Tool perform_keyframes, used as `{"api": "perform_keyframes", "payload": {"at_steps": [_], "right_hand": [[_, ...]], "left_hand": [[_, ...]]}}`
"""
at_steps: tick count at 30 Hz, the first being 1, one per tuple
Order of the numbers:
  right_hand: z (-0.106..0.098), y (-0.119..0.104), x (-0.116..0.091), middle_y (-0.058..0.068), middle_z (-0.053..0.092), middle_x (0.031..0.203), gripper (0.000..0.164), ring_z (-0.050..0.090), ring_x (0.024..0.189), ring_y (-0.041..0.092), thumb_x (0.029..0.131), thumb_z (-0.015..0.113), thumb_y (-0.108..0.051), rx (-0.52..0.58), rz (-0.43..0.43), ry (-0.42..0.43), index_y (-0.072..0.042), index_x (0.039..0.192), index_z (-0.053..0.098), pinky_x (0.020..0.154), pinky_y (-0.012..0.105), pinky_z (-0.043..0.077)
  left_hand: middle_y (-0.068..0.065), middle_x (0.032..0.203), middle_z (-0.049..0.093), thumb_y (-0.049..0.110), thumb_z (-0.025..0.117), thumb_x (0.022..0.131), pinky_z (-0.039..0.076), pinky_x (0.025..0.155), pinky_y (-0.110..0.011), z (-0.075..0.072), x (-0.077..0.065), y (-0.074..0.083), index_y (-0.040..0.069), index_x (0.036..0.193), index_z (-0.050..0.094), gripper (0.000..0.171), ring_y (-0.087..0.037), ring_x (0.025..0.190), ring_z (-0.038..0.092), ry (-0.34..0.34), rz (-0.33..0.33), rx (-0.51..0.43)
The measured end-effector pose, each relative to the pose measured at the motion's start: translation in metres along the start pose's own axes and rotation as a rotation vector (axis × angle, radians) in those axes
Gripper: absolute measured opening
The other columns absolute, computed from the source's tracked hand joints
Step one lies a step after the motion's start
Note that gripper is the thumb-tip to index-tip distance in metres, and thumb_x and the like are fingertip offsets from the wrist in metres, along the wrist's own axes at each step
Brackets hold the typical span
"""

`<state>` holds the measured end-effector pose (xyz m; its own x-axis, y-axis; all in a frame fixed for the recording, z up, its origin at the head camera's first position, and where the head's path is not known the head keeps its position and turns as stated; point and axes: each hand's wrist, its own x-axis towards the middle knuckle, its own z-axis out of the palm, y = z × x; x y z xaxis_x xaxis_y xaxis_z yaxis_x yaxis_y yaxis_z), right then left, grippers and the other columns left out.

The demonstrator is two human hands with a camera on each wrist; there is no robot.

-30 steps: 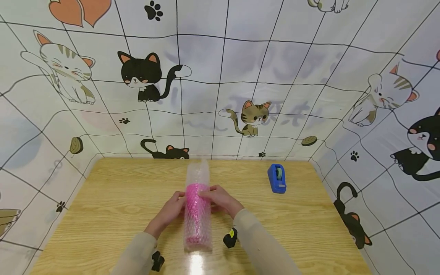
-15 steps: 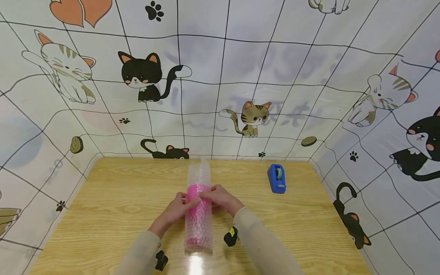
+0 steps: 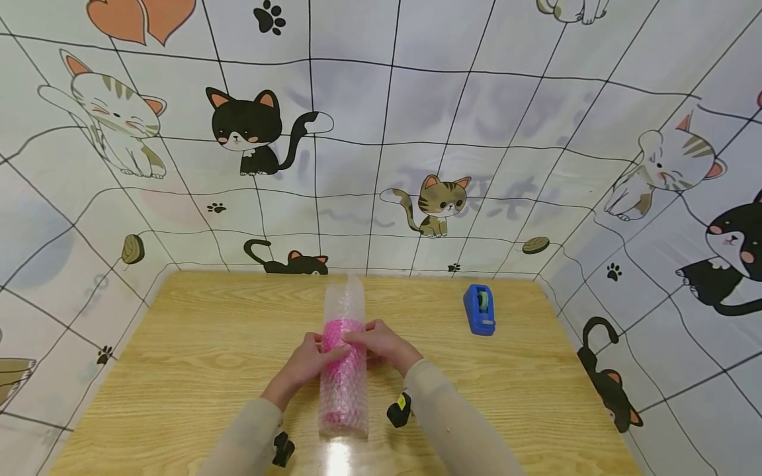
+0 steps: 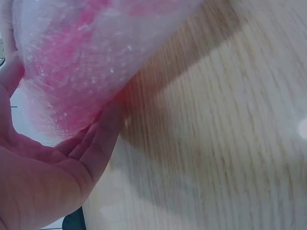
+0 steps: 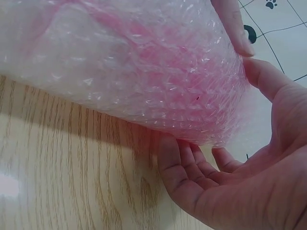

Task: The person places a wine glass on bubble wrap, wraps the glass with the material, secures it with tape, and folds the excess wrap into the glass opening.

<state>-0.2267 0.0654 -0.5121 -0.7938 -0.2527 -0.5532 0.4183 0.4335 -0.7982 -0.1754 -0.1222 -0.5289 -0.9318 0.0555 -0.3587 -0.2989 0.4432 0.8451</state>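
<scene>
Head view: blue tape dispenser (image 3: 479, 317) well right of bubble-wrapped roll (image 3: 343, 393). Right hand (image 3: 387, 344) and left hand (image 3: 302, 365) grip roll; left hand's thumb since moved onto top.

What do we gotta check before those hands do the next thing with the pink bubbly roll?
1. Left hand holding the bubble-wrap roll: ok, thumb on top.
2. Right hand holding it too: ok, thumb on top.
3. Blue tape dispenser on the table: ok, right of the roll.
4. A hand free for tape: not ok, both are holding the roll.
5. Wrap stuck down: cannot tell.
</scene>
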Motion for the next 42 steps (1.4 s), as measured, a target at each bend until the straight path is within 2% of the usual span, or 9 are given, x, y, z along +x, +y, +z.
{"api": "perform_keyframes", "payload": {"at_steps": [15, 25, 35, 42], "right_hand": [[0.001, 0.0, 0.002, 0.013, 0.049, 0.113, 0.072, 0.057, 0.093, 0.025, 0.078, 0.075, -0.049, -0.012, 0.008, 0.008, -0.005, 0.123, 0.039, 0.082, 0.042, 0.055], [-0.001, -0.002, -0.001, 0.014, 0.048, 0.117, 0.075, 0.057, 0.097, 0.026, 0.079, 0.075, -0.048, 0.017, 0.016, -0.015, -0.003, 0.126, 0.038, 0.087, 0.047, 0.054], [-0.003, -0.003, 0.0, 0.014, 0.049, 0.117, 0.072, 0.058, 0.099, 0.027, 0.078, 0.077, -0.046, 0.02, 0.011, -0.029, -0.003, 0.124, 0.041, 0.09, 0.047, 0.053], [-0.004, -0.003, -0.003, 0.014, 0.051, 0.114, 0.068, 0.057, 0.097, 0.027, 0.078, 0.077, -0.046, 0.024, -0.005, -0.036, -0.004, 0.119, 0.044, 0.09, 0.048, 0.052]], "left_hand": [[-0.022, 0.121, 0.058, 0.062, 0.069, 0.08, 0.053, 0.091, -0.047, -0.004, 0.0, 0.01, -0.008, 0.133, 0.041, 0.092, -0.028, 0.105, 0.061, -0.029, -0.021, 0.045], [-0.018, 0.113, 0.057, 0.058, 0.074, 0.077, 0.055, 0.083, -0.04, -0.006, 0.001, 0.014, -0.006, 0.127, 0.044, 0.087, -0.025, 0.097, 0.06, -0.043, -0.056, 0.019], [-0.022, 0.122, 0.059, 0.056, 0.072, 0.08, 0.055, 0.09, -0.046, -0.006, 0.002, 0.015, -0.01, 0.135, 0.043, 0.09, -0.026, 0.102, 0.063, -0.046, -0.037, 0.052], [-0.021, 0.124, 0.059, 0.054, 0.071, 0.082, 0.055, 0.09, -0.046, -0.004, 0.002, 0.014, -0.008, 0.137, 0.043, 0.088, -0.027, 0.103, 0.063, -0.053, -0.046, 0.043]]}}
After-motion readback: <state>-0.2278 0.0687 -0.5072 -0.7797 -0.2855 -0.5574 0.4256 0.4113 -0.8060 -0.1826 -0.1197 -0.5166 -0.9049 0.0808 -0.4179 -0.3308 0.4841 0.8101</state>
